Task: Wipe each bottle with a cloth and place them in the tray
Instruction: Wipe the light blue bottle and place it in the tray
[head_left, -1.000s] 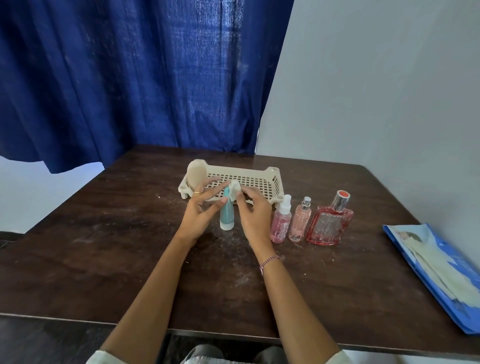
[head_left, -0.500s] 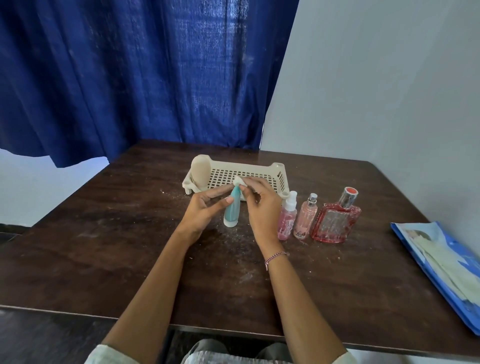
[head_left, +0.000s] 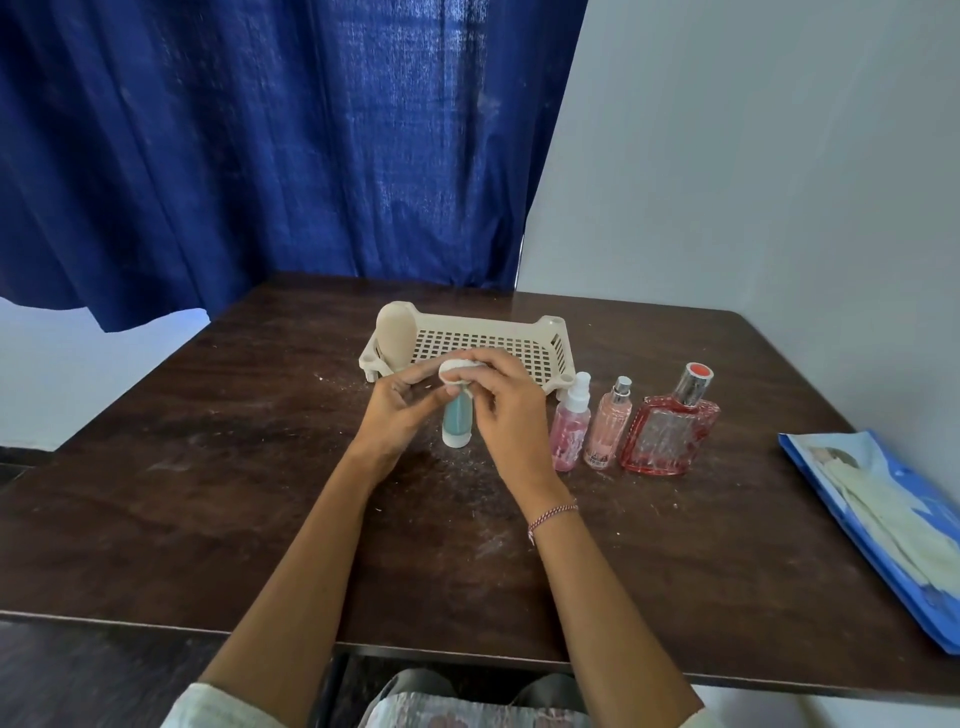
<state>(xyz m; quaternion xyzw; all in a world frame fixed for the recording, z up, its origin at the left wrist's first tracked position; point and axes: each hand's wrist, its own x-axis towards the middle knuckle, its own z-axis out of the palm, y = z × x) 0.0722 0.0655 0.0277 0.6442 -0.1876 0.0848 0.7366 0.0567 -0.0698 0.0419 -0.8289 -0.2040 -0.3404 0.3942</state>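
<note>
The teal bottle (head_left: 457, 423) stands on the surface (head_left: 260, 493), just before the tray (head_left: 550, 332). The left hand (head_left: 400, 410) closes its grip round it for steadiness, so the right hand (head_left: 511, 415), pinching the cloth (head_left: 456, 371), can rub its top.

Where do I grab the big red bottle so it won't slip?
I'd take the big red bottle by its wide flat body, thumb on the near face, fingers on the far one, coming from its right. It stands upright at the row's end, and the slim pink bottle crowds its left. The shiny cap is narrow and might pull off.
</note>
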